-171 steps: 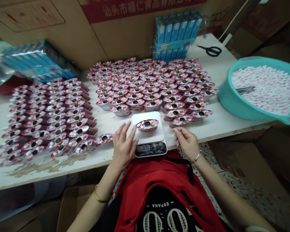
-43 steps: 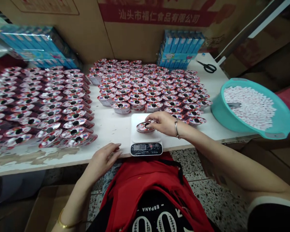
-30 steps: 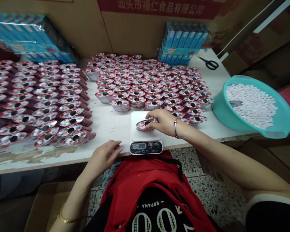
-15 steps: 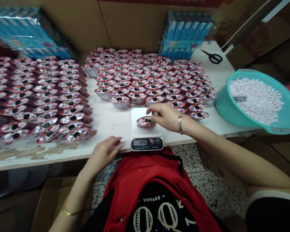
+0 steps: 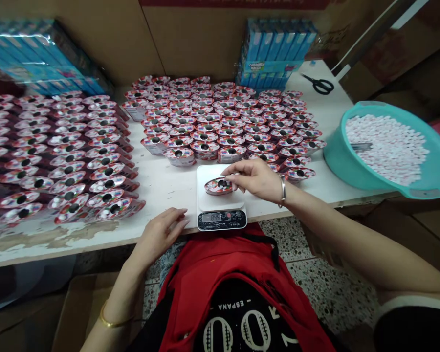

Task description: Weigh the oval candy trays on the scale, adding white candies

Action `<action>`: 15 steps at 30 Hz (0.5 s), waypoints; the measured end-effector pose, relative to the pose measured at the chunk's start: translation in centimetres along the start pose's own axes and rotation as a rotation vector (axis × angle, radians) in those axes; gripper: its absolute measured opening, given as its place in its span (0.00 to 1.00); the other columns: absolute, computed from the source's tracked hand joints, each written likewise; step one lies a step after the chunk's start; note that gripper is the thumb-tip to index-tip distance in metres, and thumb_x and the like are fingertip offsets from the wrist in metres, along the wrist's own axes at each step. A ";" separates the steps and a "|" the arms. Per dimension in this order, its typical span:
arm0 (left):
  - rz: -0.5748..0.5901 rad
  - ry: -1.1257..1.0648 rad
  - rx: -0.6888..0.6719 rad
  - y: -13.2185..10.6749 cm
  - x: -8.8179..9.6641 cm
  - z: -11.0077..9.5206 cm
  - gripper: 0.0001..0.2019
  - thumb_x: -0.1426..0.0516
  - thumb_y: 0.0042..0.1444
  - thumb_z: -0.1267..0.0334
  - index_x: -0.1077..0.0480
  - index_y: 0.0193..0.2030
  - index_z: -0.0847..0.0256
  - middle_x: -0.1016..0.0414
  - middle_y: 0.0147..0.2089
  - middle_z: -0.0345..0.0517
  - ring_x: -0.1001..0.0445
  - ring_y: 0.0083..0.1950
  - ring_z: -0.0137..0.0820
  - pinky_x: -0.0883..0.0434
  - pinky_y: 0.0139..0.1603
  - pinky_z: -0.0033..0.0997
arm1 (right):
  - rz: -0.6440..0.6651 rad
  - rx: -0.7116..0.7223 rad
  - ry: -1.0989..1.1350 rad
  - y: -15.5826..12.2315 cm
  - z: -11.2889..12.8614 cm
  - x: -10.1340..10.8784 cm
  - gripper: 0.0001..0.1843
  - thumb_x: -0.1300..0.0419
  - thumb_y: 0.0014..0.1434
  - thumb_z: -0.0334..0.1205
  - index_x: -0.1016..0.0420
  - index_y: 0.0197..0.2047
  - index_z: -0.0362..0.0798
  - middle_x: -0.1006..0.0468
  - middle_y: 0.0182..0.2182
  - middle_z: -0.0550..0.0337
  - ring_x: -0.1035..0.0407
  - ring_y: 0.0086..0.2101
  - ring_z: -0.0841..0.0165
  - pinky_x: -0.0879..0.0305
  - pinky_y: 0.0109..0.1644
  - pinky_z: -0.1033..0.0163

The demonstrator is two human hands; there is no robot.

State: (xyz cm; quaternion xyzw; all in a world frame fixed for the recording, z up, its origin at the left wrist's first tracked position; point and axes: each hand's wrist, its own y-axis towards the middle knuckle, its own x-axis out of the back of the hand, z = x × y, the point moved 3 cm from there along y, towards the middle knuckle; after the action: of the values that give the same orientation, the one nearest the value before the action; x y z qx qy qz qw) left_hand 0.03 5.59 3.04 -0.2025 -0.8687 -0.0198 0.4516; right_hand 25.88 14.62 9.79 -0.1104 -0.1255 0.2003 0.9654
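On the white plate of a small digital kitchen scale [image 5: 220,221] stands a red and white printed pouch [image 5: 214,187], its oval top with a dark round hole facing up. The scale's display seems to read 845, any decimal point too small to tell. My right hand [image 5: 254,180] is over the pouch's right end, thumb and fingers closed together at the hole. A bit of white shows at the fingertips; what they hold is mostly hidden. Resting on the table's front edge left of the scale, my left hand [image 5: 165,227] has loosely stretched fingers and holds nothing.
Rows of like pouches [image 5: 205,146] stand behind the scale, and more pouches [image 5: 106,186] at left, some with white pieces in the holes. A teal basin [image 5: 352,166] of small white pieces stands right. Black scissors [image 5: 321,86] and blue boxes [image 5: 271,49] lie behind.
My right hand has shifted slightly to the right, and its fingertips sit over the pouch's hole. The view has tilted a little. The left hand stays put and the display looks the same.
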 end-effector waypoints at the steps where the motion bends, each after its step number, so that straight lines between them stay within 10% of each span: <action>1: -0.002 0.002 -0.003 0.0 0.0 -0.1 0.18 0.52 0.63 0.51 0.33 0.53 0.57 0.26 0.43 0.46 0.26 0.42 0.32 0.29 0.43 0.32 | 0.015 0.026 -0.042 0.2 0.0 -0.5 0.05 0.39 0.55 0.32 0.22 0.36 0.45 0.28 0.19 0.65 0.36 0.20 0.76 0.39 0.25 0.68; 9: 0.021 -0.010 0.034 -0.6 0.0 0.4 0.18 0.52 0.63 0.50 0.33 0.52 0.57 0.27 0.44 0.47 0.27 0.44 0.32 0.28 0.41 0.30 | 0.015 0.133 -0.129 0.6 -0.2 -1.3 0.08 0.41 0.57 0.31 0.21 0.39 0.45 0.26 0.22 0.64 0.33 0.25 0.73 0.34 0.33 0.65; 15: 0.010 -0.027 0.030 -0.3 0.1 0.1 0.18 0.52 0.63 0.50 0.33 0.53 0.58 0.27 0.43 0.48 0.27 0.44 0.32 0.29 0.35 0.27 | -0.064 0.075 0.205 -0.3 0.6 0.3 0.07 0.39 0.57 0.36 0.24 0.40 0.45 0.28 0.26 0.63 0.37 0.23 0.77 0.41 0.25 0.68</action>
State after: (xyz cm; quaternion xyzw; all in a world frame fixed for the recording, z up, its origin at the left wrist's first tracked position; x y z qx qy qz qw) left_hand -0.18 5.35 3.12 -0.2002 -0.8739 -0.0018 0.4430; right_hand 26.05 14.60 10.49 -0.0902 -0.0222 0.1616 0.9825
